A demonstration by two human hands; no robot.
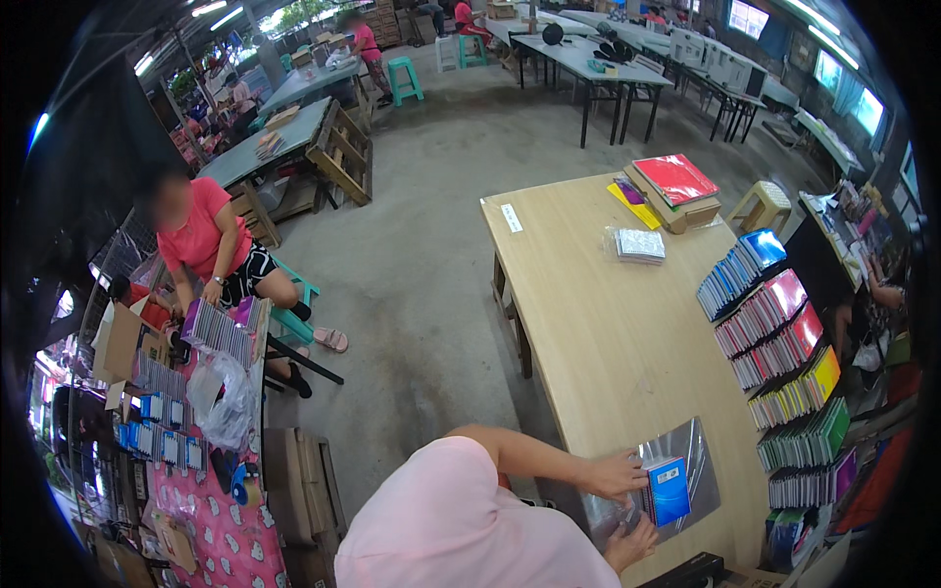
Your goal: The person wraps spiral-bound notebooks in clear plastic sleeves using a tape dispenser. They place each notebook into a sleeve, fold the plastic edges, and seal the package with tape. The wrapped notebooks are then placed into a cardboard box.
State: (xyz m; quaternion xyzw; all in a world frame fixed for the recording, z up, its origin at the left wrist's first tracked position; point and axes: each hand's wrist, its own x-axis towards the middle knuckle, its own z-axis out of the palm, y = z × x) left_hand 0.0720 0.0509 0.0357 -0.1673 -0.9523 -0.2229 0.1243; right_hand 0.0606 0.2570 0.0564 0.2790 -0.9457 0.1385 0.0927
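Note:
A small stack of notebooks [670, 492] with a blue cover on top lies on a clear plastic sheet or bag [701, 459] near the close end of the wooden table. My left hand [618, 475] reaches across from the pink sleeve, its fingers bent against the stack's left edge. Below it, my right hand [632, 544] is by the stack's lower left corner, thumb and fingers apart. Between the hands, part of the plastic shows, wrinkled and shiny. The undersides of my fingers are hidden.
Rows of colour-sorted notebooks [784, 338] line the table's right side. Farther along sit a wrapped pack [639, 245] and a cardboard box [686, 214] under a red package. At left, a seated person [211, 230] handles notebooks at a pink-covered table [230, 534].

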